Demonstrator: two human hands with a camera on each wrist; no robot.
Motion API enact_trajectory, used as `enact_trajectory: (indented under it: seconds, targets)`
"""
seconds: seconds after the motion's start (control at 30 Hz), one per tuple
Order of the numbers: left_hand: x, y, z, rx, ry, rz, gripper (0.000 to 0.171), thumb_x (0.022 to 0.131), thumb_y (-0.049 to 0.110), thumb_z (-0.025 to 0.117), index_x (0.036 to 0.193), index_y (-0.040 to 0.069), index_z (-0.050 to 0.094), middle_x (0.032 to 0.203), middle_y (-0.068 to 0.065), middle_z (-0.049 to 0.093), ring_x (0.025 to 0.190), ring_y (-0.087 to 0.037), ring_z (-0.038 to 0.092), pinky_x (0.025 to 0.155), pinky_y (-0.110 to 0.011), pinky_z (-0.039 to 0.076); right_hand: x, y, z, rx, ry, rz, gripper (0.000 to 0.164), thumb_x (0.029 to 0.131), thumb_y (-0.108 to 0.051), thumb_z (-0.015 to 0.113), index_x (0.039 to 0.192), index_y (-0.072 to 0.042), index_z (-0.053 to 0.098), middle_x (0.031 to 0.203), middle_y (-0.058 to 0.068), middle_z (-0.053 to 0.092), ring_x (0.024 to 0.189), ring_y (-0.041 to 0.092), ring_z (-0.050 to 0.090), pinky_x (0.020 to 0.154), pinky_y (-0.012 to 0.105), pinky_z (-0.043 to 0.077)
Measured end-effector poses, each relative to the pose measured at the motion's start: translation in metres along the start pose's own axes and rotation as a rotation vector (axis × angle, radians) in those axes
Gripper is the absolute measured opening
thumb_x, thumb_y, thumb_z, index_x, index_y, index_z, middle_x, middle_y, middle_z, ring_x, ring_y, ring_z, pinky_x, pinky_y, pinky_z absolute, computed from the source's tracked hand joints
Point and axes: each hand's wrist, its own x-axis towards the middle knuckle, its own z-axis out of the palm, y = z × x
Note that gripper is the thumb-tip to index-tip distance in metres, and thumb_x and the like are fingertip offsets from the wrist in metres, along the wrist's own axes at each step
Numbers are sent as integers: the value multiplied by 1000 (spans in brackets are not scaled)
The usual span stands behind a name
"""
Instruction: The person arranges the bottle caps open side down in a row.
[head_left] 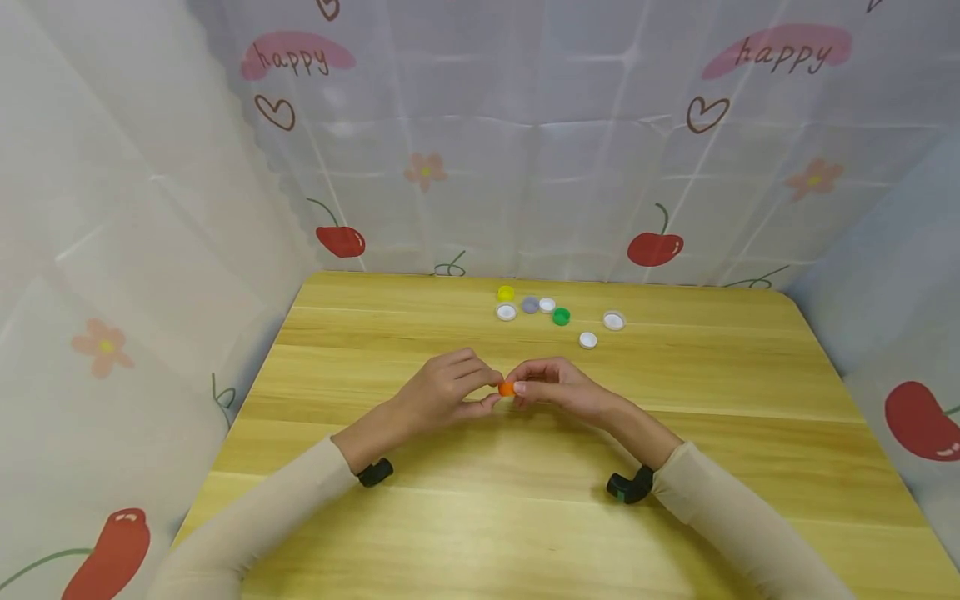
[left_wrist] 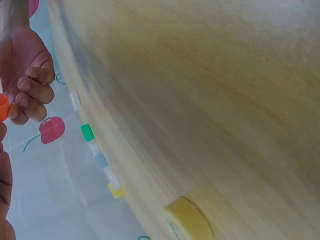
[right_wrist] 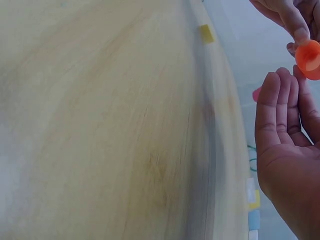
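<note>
At the middle of the table, my two hands meet at a small orange cap. My right hand pinches its right side between thumb and fingers. From the left, the index finger and thumb of my left hand hold its other edge. Its hollow inside faces the camera in the right wrist view, where the orange cap sits between the fingertips. The other fingers of my right hand stretch nearly straight there. Part of the cap is covered by the fingers.
Behind the hands lie a yellow cap, a purple cap, a green cap and several white caps. A yellow round thing with lettering stands on the table in the left wrist view. Printed curtains surround the table.
</note>
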Motion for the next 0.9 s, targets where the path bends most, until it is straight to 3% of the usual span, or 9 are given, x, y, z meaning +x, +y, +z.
enact_trajectory:
  seconds: [0.07,0.13,0.33,0.43,0.6,0.9]
  targets:
    - [-1,1,1,-34,-3,-48,22,88,15,89,107,10,80,98,2,80,88,-13,68,77,-22,58,-1,-2,1,-3,27,-14,29,108,-18,64,125,4,69,116,18,74,101,29,71,96,40,62]
    - [-3,4,2,-102,-10,-141,22,90,15,89,110,11,80,99,1,80,91,-14,67,80,-25,59,-1,-2,1,-45,68,-49,27,107,-17,67,124,4,70,112,13,75,99,27,72,94,37,63]
    - [-11,11,9,-439,-34,-581,23,96,26,85,118,22,80,104,6,79,93,-11,68,84,-29,62,-4,-4,5,-308,213,-202,20,98,-11,80,118,-12,75,106,3,73,89,17,71,83,28,61]
    - [-13,13,12,-555,-32,-710,23,96,30,84,118,27,79,106,9,78,93,-9,70,87,-29,62,-6,-5,7,-404,256,-266,25,94,-12,84,117,-20,76,108,3,72,90,18,69,83,31,61]
    - [-15,15,16,-576,-14,-718,22,95,28,85,117,27,79,108,8,79,93,-9,70,87,-29,62,-7,-5,11,-456,269,-332,28,93,-13,86,118,-22,77,111,1,72,90,20,67,83,34,61]
    - [-17,15,15,-451,-39,-641,20,96,29,84,116,26,80,106,11,79,94,-10,69,84,-26,62,-7,-2,14,-476,264,-349,30,92,-11,87,119,-20,78,107,2,72,90,22,67,84,34,62]
